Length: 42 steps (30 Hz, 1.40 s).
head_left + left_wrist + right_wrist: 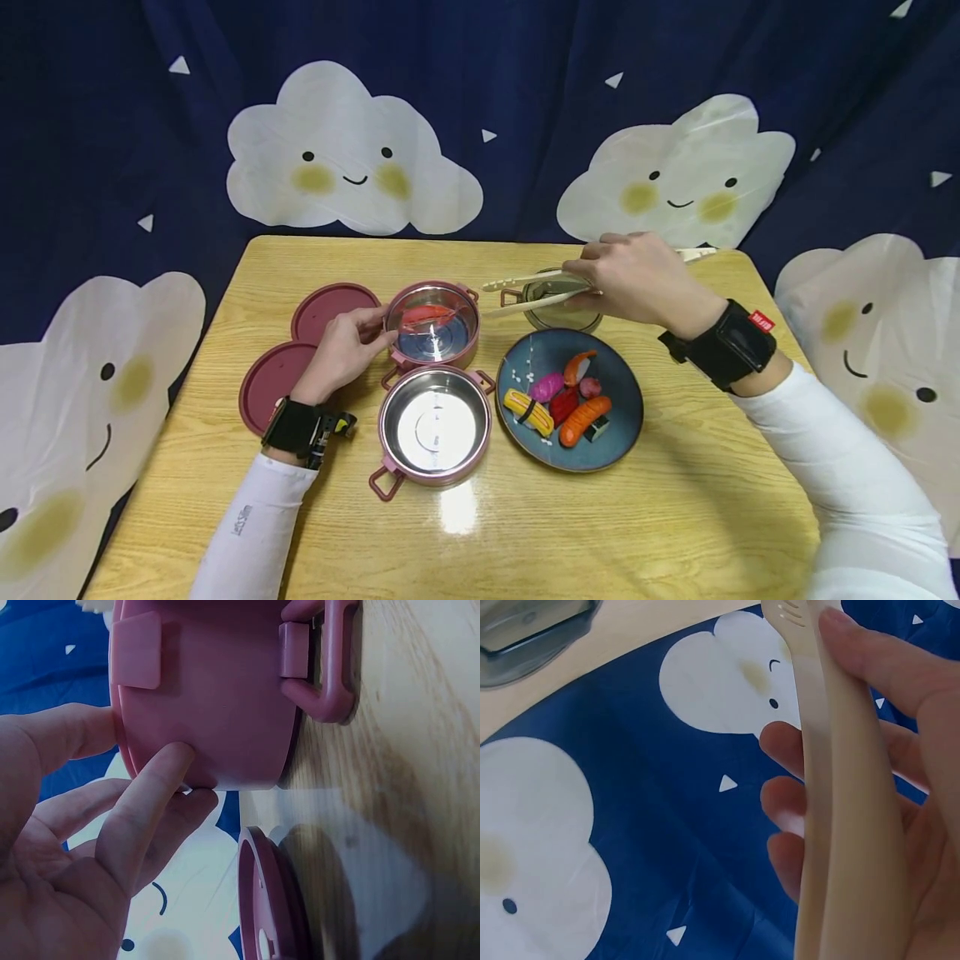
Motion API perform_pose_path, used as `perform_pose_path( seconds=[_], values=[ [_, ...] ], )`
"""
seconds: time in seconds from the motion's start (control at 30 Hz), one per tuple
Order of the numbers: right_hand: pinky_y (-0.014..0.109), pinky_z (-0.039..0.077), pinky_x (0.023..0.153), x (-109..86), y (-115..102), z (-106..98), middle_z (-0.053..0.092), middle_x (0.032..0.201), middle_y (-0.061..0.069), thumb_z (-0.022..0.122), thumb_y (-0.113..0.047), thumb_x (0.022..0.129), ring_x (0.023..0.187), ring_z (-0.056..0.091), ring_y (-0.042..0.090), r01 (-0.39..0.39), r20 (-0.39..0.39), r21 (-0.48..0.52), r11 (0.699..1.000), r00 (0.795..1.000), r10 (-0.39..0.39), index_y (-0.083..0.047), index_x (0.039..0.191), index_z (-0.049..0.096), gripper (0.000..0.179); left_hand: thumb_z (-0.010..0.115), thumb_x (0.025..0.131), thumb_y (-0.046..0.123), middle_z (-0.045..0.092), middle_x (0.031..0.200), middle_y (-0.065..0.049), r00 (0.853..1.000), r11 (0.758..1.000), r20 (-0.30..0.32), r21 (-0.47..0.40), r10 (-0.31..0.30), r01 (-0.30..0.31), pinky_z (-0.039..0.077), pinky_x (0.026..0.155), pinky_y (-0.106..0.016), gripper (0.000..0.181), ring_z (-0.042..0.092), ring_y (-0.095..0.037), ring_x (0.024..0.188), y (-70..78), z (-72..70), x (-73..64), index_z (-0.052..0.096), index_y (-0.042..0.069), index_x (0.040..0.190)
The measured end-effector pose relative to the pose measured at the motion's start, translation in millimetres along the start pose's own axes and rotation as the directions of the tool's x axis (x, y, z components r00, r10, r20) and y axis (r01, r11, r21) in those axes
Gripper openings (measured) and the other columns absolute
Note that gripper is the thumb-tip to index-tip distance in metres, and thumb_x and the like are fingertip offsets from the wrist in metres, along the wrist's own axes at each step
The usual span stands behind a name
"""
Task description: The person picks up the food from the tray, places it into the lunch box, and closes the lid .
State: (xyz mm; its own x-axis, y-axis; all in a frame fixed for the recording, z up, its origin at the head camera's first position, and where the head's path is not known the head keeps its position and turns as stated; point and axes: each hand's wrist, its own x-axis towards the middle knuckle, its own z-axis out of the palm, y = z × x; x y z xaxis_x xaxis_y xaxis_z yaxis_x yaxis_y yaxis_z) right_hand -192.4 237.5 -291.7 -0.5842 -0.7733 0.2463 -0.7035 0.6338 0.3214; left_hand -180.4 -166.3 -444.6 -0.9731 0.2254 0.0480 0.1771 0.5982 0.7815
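Note:
My left hand (pixel 348 346) holds the left side of the far pink pot (pixel 225 697), thumb at the rim and fingers against the outer wall. In this pot lies a red toy shrimp or lobster (pixel 426 317). Cream tongs (pixel 855 802) are in my right hand (pixel 633 275), their arms apart and their tips just right of that pot. Nothing shows between the tips. Below the tongs, partly hidden, stands a see-through container (pixel 562 312) with a side handle. The blue plate (pixel 517 442) carries several toy sushi pieces and a toy sausage (pixel 585 421).
A second pink pot (pixel 435 425), bare steel inside, stands nearer, close against the far one. Two dark red lids (pixel 330 304) lie to the left, by my left hand. Behind the wooden table (pixel 525 542) hangs a dark blue curtain (pixel 525 50) with white clouds.

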Motion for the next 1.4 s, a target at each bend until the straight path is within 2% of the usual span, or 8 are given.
perform_pose_path(
  seconds=[0.2, 0.57, 0.77, 1.07, 1.4],
  values=[
    [0.036, 0.051, 0.047, -18.4, 3.6, -6.5, 0.073, 0.082, 0.005, 0.092, -0.041, 0.079, 0.069, 0.069, 0.021, -0.019, 0.047, 0.024, 1.000, 0.999, 0.018, -0.013, 0.107, 0.081, 0.041, 0.073, 0.101, 0.017, 0.068, 0.140, -0.023, 1.000, 1.000, 0.005, 0.000, -0.008, 0.008, 0.059, 0.104, -0.056, 0.050, 0.069, -0.041, 0.125, -0.7, -0.3, 0.0, 0.061, 0.000, 0.146],
    [0.029, 0.046, 0.048, -45.7, 2.1, -10.5, 0.069, 0.076, -0.002, 0.092, -0.041, 0.078, 0.065, 0.063, 0.014, -0.016, 0.064, 0.048, 0.999, 0.998, 0.013, -0.017, 0.097, 0.080, 0.033, 0.074, 0.100, 0.018, 0.069, 0.139, -0.023, 1.000, 1.000, 0.002, -0.004, -0.011, 0.011, 0.060, 0.103, -0.056, 0.050, 0.070, -0.041, 0.124, -0.9, -0.3, -0.1, 0.061, 0.000, 0.146],
    [0.034, 0.053, 0.050, -57.8, 0.0, -16.3, 0.076, 0.083, -0.001, 0.093, -0.038, 0.077, 0.072, 0.070, 0.018, -0.038, 0.109, 0.077, 0.996, 0.994, 0.029, -0.018, 0.103, 0.083, 0.034, 0.073, 0.101, 0.018, 0.068, 0.140, -0.024, 1.000, 1.000, 0.004, 0.001, -0.018, 0.018, 0.059, 0.104, -0.056, 0.051, 0.069, -0.041, 0.125, 0.0, -0.8, -0.8, 0.060, 0.000, 0.147],
    [0.031, 0.050, 0.048, -68.7, -5.2, -25.6, 0.073, 0.081, -0.002, 0.094, -0.043, 0.074, 0.069, 0.066, 0.016, -0.032, 0.164, 0.062, 0.998, 0.986, 0.022, -0.020, 0.111, 0.085, 0.045, 0.073, 0.100, 0.017, 0.067, 0.142, -0.024, 1.000, 1.000, 0.001, -0.005, -0.014, 0.014, 0.059, 0.104, -0.055, 0.051, 0.069, -0.041, 0.126, 0.0, -0.8, -0.5, 0.060, -0.001, 0.146],
    [0.032, 0.051, 0.053, -74.4, -11.8, -28.8, 0.074, 0.085, -0.006, 0.096, -0.041, 0.068, 0.071, 0.059, 0.014, -0.020, 0.230, 0.059, 0.998, 0.973, 0.006, -0.023, 0.104, 0.084, 0.042, 0.073, 0.101, 0.017, 0.067, 0.142, -0.024, 1.000, 1.000, 0.003, -0.004, -0.010, 0.010, 0.059, 0.104, -0.056, 0.051, 0.069, -0.041, 0.126, -0.3, -0.5, -0.6, 0.060, 0.000, 0.147]
  ],
)
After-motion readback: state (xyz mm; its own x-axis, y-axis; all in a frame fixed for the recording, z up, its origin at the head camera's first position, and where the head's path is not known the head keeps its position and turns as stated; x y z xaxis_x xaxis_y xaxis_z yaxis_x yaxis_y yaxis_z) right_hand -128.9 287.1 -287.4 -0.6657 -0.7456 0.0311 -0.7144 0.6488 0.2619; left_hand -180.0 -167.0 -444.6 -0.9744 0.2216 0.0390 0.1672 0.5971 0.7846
